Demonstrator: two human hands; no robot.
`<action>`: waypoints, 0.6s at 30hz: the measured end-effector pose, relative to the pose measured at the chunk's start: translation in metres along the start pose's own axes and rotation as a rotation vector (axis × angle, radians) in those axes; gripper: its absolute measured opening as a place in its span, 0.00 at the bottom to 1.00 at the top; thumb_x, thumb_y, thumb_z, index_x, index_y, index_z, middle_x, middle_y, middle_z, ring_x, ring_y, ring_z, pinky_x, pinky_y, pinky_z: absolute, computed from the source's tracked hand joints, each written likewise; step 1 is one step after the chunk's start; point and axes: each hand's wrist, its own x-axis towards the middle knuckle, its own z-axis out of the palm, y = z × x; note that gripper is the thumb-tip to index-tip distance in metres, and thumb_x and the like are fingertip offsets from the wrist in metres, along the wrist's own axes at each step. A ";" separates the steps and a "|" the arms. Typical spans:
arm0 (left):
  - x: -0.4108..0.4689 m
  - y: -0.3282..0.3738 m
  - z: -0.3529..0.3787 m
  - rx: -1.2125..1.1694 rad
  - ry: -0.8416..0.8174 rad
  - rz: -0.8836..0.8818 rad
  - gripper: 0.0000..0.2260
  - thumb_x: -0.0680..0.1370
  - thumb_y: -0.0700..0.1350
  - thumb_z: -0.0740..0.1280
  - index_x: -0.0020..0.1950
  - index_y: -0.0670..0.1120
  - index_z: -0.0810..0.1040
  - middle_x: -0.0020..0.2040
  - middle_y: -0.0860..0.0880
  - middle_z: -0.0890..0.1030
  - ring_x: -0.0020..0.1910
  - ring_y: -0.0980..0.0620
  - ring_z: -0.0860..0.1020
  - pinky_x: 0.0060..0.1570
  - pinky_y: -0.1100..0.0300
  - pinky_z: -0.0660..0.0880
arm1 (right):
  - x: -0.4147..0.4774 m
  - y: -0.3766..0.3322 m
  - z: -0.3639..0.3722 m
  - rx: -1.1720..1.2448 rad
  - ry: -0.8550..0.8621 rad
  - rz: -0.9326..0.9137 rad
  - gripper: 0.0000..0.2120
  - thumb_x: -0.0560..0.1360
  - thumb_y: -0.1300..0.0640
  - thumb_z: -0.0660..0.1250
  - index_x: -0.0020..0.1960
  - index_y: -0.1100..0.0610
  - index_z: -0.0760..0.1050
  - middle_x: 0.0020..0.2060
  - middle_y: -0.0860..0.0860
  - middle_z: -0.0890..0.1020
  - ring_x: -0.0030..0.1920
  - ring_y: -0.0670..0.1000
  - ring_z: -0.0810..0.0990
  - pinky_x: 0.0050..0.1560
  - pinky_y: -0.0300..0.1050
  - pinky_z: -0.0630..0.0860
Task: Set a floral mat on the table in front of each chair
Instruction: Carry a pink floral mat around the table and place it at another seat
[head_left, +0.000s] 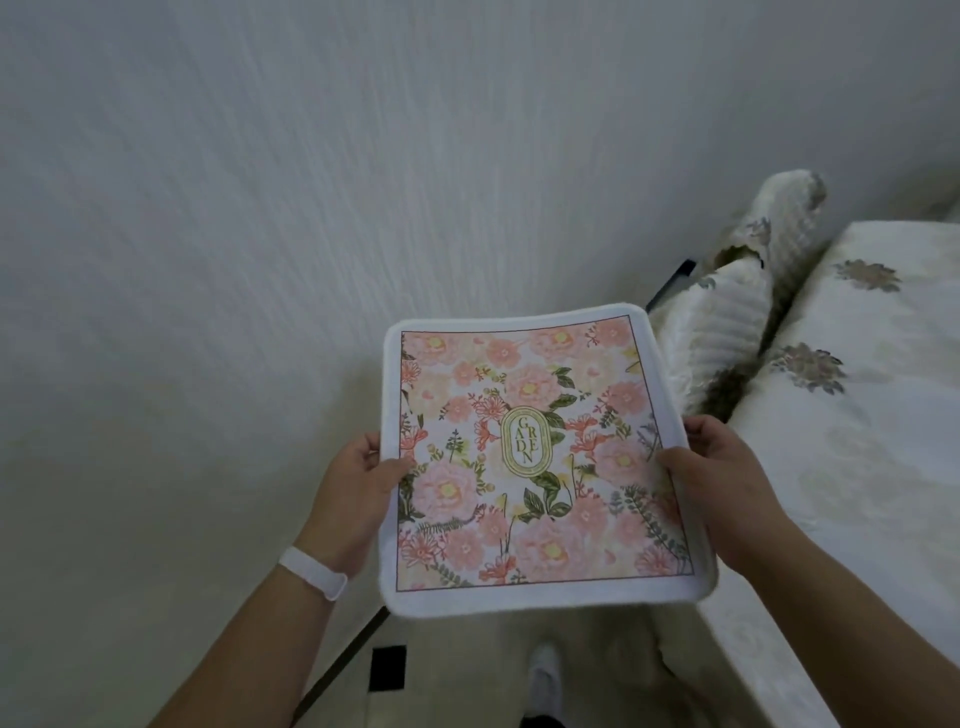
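The floral mat (540, 457) is a soft, rounded-corner rectangle with a thick white fabric border and a print of pink peonies, green leaves and a central oval reading GARDEN; it is held in the air, printed side up, sagging slightly between the two grips. The left hand (358, 493) pinches its left edge, thumb on top, fingers (371, 448) curled beneath, a smooth white wristband (313, 571) behind it. The right hand (717, 483) clasps the right edge likewise. Beyond the right fingers lies a worktop (852, 415) draped in cream embroidered cloth, with a ribbed, fabric-covered chair (727, 322) beside it. A textured pale wall (260, 208) spreads past the left fingers.
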 end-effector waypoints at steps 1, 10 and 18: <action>0.015 0.007 0.009 0.014 -0.010 -0.001 0.05 0.78 0.34 0.65 0.49 0.42 0.77 0.46 0.43 0.85 0.44 0.41 0.84 0.46 0.44 0.80 | 0.014 -0.003 -0.002 0.005 0.008 0.008 0.10 0.75 0.62 0.65 0.53 0.50 0.76 0.44 0.49 0.84 0.42 0.51 0.84 0.37 0.45 0.78; 0.113 0.064 0.103 0.098 -0.157 -0.006 0.04 0.78 0.35 0.65 0.49 0.43 0.77 0.47 0.41 0.85 0.43 0.40 0.84 0.45 0.44 0.80 | 0.102 -0.016 -0.039 0.072 0.127 0.101 0.10 0.76 0.61 0.64 0.55 0.51 0.76 0.46 0.50 0.83 0.44 0.52 0.83 0.41 0.48 0.79; 0.157 0.091 0.176 0.115 -0.340 0.001 0.03 0.78 0.34 0.64 0.50 0.40 0.75 0.48 0.38 0.83 0.45 0.39 0.83 0.45 0.43 0.80 | 0.118 -0.024 -0.083 0.091 0.297 0.146 0.10 0.75 0.62 0.64 0.52 0.49 0.76 0.46 0.50 0.84 0.44 0.55 0.84 0.47 0.58 0.82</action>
